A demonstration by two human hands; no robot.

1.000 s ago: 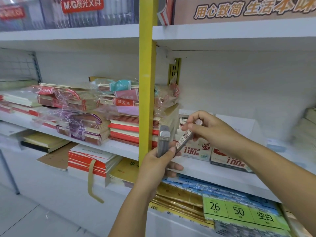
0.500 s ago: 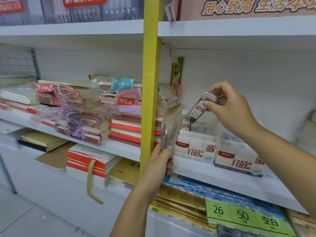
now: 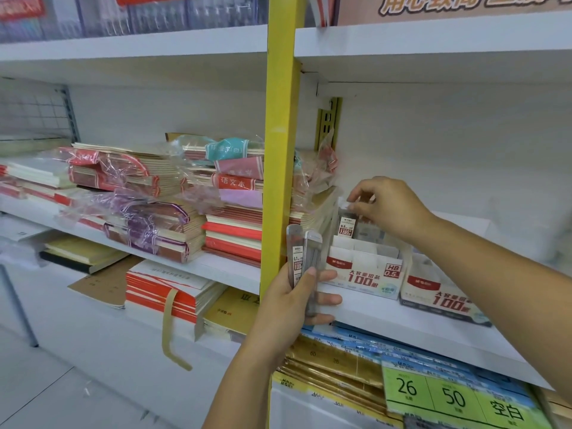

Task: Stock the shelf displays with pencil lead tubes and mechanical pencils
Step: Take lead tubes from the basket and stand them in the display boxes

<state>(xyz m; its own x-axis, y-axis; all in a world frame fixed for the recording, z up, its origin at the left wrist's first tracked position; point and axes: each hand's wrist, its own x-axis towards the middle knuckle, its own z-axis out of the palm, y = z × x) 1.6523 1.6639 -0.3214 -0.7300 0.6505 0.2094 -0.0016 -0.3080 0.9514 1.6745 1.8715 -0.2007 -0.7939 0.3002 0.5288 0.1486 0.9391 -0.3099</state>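
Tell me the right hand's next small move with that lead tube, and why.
Probably push the 0.5 lead tube the rest of the way down into the HB 0.5 display box and let go. The right hand pinches its cap, the tube stands upright in the box's back row but rides high, and the left hand holds more tubes waiting.

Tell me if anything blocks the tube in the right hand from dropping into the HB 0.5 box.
Nothing visible does. The right hand pinches the lead tube by its top, upright at the back left of the HB 0.5 box. The notebook stack stands beside it, not beneath.
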